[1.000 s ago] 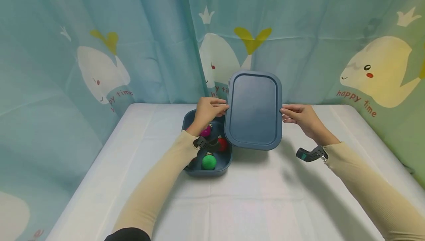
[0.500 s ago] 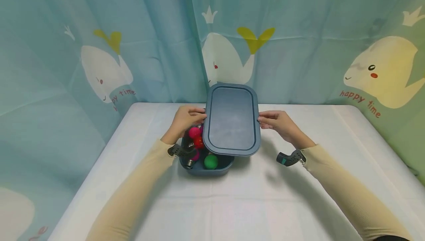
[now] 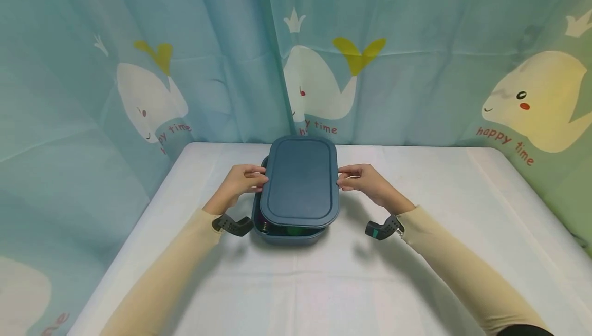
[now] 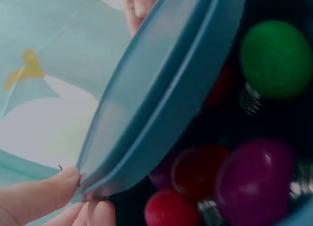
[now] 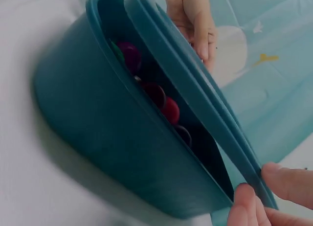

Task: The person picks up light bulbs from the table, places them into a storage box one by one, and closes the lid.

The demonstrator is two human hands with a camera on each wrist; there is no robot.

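Note:
A blue-grey rectangular lid with rounded corners hangs just over a matching box, set a little to the right of it. My left hand pinches the lid's left edge between thumb and fingers, while my right hand pinches the right edge. Through the gap under the lid, the left wrist view shows round bulbs with metal screw bases: a green bulb, a purple bulb and red ones. Seen from the right wrist, the lid is tilted above the box wall, with red bulbs inside.
The box stands on a white-covered table, near its back edge. Behind it hangs a blue-green curtain printed with whales. White cloth extends to both sides and in front of the box.
Both hands have brought the lid left and down, from beside the box to over it. The bulbs, earlier visible from above, are now mostly covered.

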